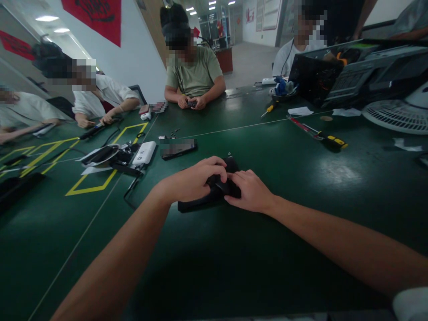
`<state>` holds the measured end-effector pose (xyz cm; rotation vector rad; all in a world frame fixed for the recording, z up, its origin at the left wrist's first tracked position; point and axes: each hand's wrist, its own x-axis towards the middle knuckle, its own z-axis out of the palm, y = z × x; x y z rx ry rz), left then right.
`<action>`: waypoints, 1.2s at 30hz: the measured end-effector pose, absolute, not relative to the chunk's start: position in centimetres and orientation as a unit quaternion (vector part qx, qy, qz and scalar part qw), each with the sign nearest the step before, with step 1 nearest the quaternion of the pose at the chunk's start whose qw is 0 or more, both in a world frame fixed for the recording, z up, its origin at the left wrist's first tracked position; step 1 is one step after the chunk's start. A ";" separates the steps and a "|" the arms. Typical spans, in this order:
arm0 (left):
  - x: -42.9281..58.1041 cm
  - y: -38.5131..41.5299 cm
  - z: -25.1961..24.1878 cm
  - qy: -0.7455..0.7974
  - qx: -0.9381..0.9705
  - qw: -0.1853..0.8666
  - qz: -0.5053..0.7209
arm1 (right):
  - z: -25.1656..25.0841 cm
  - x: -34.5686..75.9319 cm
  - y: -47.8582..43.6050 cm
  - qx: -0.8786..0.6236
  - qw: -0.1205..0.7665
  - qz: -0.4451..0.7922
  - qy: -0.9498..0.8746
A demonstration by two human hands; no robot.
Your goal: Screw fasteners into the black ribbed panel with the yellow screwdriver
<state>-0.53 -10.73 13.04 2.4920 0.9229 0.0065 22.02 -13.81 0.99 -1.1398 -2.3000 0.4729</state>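
Note:
Between both my hands is a small black rounded object (221,186), shaped like a computer mouse, partly covered by fingers. From above, my left hand (197,180) curls its fingers and thumb around its left side. My right hand (249,191) grips the right side, thumb low and fingers at the top. Beneath them a flat black slab (192,205) lies on the green table (200,267); its middle is hidden by the hands. A tiny metallic bit (229,154) lies just beyond the slab.
Ahead to the left lie a phone (179,149) and a white device (144,153) among cables. On the right are a yellow-black screwdriver (334,140), another screwdriver (268,109), a fan (397,116) and an opened computer case (354,80). Several people sit around the table.

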 end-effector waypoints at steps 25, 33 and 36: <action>-1.7 -9.9 14.3 0.433 0.889 0.150 -0.011 | 0.1 21.7 -13.5 -0.434 0.275 0.229 -0.827; -1.6 -10.3 14.4 0.425 0.892 0.151 -0.028 | 0.1 21.7 -13.5 -0.424 0.281 0.217 -0.833; -1.4 -10.3 14.5 0.431 0.889 0.155 -0.033 | 0.1 21.7 -13.5 -0.424 0.281 0.222 -0.832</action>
